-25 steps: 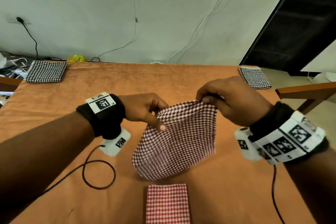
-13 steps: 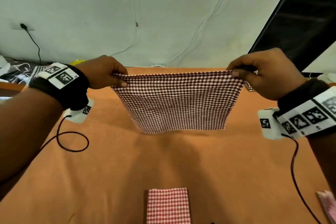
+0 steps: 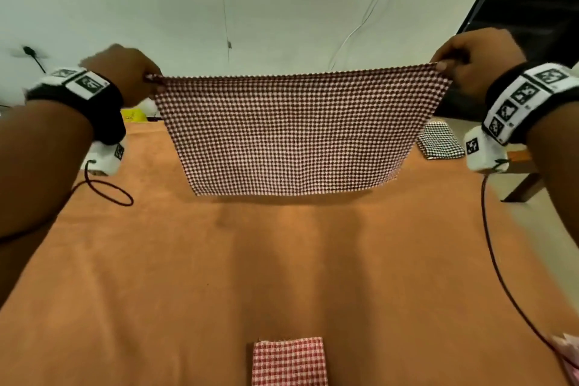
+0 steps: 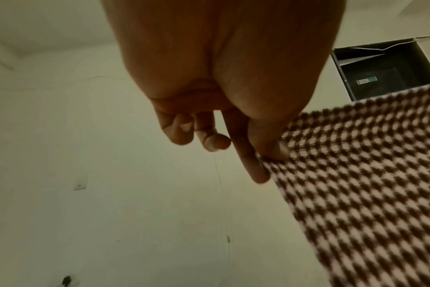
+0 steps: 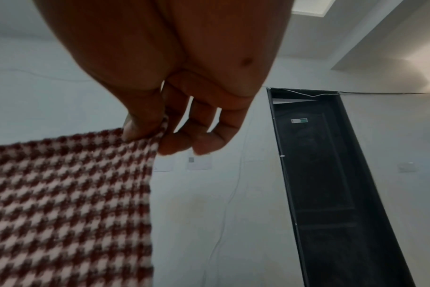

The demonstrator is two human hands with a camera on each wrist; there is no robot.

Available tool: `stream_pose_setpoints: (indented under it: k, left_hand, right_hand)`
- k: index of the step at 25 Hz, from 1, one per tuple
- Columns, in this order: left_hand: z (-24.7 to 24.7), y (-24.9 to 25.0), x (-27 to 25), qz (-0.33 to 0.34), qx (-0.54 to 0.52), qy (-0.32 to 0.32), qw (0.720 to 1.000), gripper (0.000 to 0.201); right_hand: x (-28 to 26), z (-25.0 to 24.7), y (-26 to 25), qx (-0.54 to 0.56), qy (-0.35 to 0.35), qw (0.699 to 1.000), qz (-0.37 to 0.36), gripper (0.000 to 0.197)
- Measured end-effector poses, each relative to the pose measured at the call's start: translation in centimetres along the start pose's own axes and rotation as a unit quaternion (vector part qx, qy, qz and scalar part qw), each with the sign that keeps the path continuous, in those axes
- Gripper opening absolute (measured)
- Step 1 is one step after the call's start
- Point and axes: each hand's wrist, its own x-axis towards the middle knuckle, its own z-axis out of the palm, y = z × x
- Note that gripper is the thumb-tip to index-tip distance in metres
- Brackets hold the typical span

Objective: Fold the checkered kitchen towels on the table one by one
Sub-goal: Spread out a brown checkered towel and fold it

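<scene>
While I hold it stretched flat in the air above the counter (image 3: 282,276), the dark red checkered towel (image 3: 294,135) hangs as a taut woven rectangle, its top edge straight. My left hand (image 3: 125,72) pinches the top left corner between thumb and forefinger, the other fingers curled. My right hand (image 3: 476,63) pinches the top right corner likewise. A folded red checkered towel (image 3: 289,362) lies at the near edge; a folded black checkered one (image 3: 440,141) sits far right.
</scene>
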Motion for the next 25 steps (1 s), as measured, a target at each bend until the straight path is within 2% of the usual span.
stream_pose_setpoints:
  k: [2, 5, 8, 11, 13, 15, 17, 19, 22, 25]
  left_hand:
    - [-1.6, 0.0, 0.8, -0.011, -0.013, 0.078, 0.997, 0.018]
    - [-3.0, -0.6, 1.1, -0.005, -0.07, 0.173, 0.982, 0.026]
    - [-2.2, -2.1, -0.5, 0.008, -0.149, 0.214, 0.966, 0.034]
    - [1.0, -2.8, -4.5, 0.041, -0.164, 0.23, 0.958, 0.031]
    - [4.5, -2.6, -8.2, 0.057, -0.127, 0.213, 0.967, 0.018]
    - [8.9, -2.3, -11.9, 0.093, -0.075, 0.177, 0.977, 0.021]
    - [13.3, -1.9, -15.1, 0.141, -0.036, 0.116, 0.982, 0.027]
    - [17.8, -2.0, -17.7, 0.161, -0.013, 0.036, 0.986, 0.011]
    - [23.4, -2.4, -21.1, 0.174, 0.0, -0.076, 0.982, 0.027]
    - [24.9, -1.7, -23.8, 0.177, -0.001, -0.129, 0.976, 0.036]
  right_hand:
    - [0.7, 0.4, 0.3, 0.019, 0.021, 0.999, 0.031, 0.012]
    - [0.6, 0.4, 0.3, 0.037, 0.081, 0.996, 0.025, 0.015]
    - [-0.9, 0.3, 0.9, 0.067, 0.118, 0.991, -0.006, 0.016]
    - [-4.5, 1.5, 2.0, 0.089, 0.109, 0.989, -0.043, 0.014]
    - [-8.5, 3.6, 2.4, 0.095, 0.086, 0.99, -0.06, 0.012]
    - [-13.1, 6.9, 2.8, 0.094, 0.044, 0.992, -0.074, 0.016]
    - [-17.6, 11.0, 3.6, 0.088, -0.009, 0.993, -0.083, 0.024]
    - [-21.2, 15.3, 4.9, 0.069, -0.073, 0.992, -0.082, 0.03]
    - [-25.5, 20.5, 6.6, 0.036, -0.18, 0.982, -0.047, 0.027]
    - [-28.0, 22.9, 7.4, 0.021, -0.242, 0.97, 0.006, 0.021]
